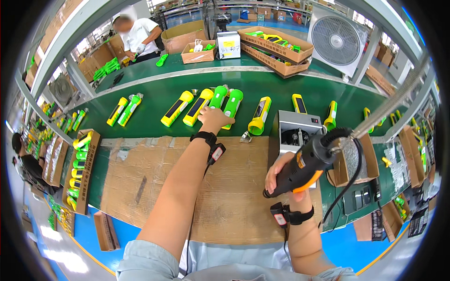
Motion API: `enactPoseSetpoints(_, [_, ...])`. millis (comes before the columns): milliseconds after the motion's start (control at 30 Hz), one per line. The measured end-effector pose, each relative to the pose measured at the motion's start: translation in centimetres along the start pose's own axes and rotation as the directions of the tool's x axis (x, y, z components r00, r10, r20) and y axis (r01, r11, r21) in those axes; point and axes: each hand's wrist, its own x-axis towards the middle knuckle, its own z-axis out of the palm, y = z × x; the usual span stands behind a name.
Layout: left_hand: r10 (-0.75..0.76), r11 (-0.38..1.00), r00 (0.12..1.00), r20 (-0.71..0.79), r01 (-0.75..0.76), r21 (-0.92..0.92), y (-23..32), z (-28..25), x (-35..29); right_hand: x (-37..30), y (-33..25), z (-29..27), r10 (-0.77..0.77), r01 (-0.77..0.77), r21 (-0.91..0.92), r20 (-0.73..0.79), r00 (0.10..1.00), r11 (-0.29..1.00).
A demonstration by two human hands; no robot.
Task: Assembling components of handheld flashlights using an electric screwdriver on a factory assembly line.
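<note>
My left hand (215,119) reaches over the green bench and closes around the lower part of a green flashlight (233,102). Its thumb lies across that flashlight's body, while the other fingers are partly hidden beside a second green flashlight (218,97). To their left lie two yellow flashlights with dark panels, the nearer being a yellow-green flashlight (198,108). In my right hand (280,174) is a black electric screwdriver (304,164) with an orange lever, held tilted above the cardboard mat. Another yellow flashlight (260,115) lies right of my left hand.
A grey screw feeder box (300,122) stands behind the screwdriver. Cardboard (234,196) covers the near bench. Flashlights fill a carton (89,171) at left; an open carton (358,161) stands at right. A hose (393,105) hangs to the screwdriver. Across the bench, a person (140,35) works.
</note>
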Motion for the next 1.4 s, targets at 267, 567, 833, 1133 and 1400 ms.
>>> enactPoseSetpoints(267, [0.142, 0.990, 0.986, -0.092, -0.143, -0.005, -1.3, 0.8, -2.7, 0.4, 0.7, -0.1, -0.028, 0.028, 0.031, -0.016, 0.999, 0.999])
enactPoseSetpoints(567, [0.396, 0.883, 0.514, -0.760, -0.441, 0.162, -5.4, -2.1, -12.1, 0.6, 0.4, 0.2, -0.027, 0.026, -0.050, -0.006, 1.000, 0.998])
enactPoseSetpoints(833, [0.328, 0.906, 0.368, -0.870, -0.382, 0.180, -8.3, -7.4, -23.5, 0.5, 0.8, -0.5, -0.096, 0.096, -0.074, -0.008, 0.995, 0.993])
enactPoseSetpoints(1133, [0.300, 0.933, 0.602, -0.740, -0.348, 0.094, -10.2, -4.6, -27.6, 0.5, 0.5, -0.3, -0.107, 0.100, -0.162, -0.032, 0.994, 0.982])
enactPoseSetpoints(1400, [0.232, 0.973, 0.762, -0.605, -0.185, 0.140, -13.4, 3.4, -25.2, 0.9, 0.6, -0.1, -0.130, 0.126, -0.185, -0.010, 0.991, 0.975])
